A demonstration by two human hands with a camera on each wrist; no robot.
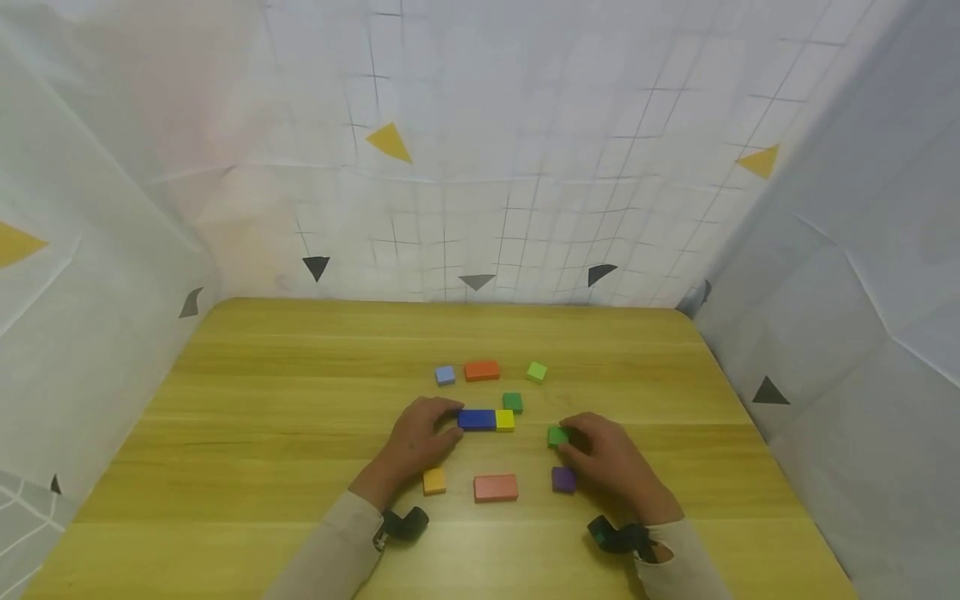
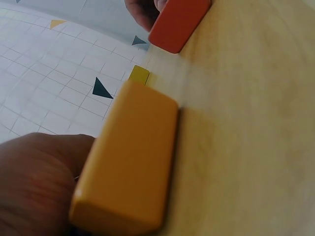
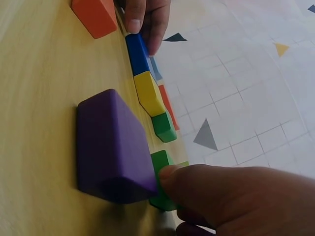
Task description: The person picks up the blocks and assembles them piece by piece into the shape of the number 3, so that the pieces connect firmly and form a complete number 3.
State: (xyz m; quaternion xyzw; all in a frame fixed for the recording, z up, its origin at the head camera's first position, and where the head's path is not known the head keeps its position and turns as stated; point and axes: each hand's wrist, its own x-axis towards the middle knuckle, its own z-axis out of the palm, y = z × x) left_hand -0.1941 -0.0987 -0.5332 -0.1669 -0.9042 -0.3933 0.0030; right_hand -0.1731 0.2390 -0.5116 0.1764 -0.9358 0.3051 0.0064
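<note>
R hand (image 1: 600, 446) has thumb & fingers pinched on a green block (image 1: 557, 437), just its width apart; L hand (image 1: 420, 433), equally narrow, grips the L end of the blue block (image 1: 476, 420), which butts up to the yellow block (image 1: 505, 421). Gap of tabletop (image 1: 531, 433) btwn yellow & held green, w/ purple block (image 1: 563, 480) just nearside of R hand, orange block (image 1: 434, 482) nearside of L. R wrist cam shows L thumb & finger at blue's end; in L wrist cam orange hides them.

Head view looks down at the table (image 1: 300, 350) shared by close wrist views.
</note>
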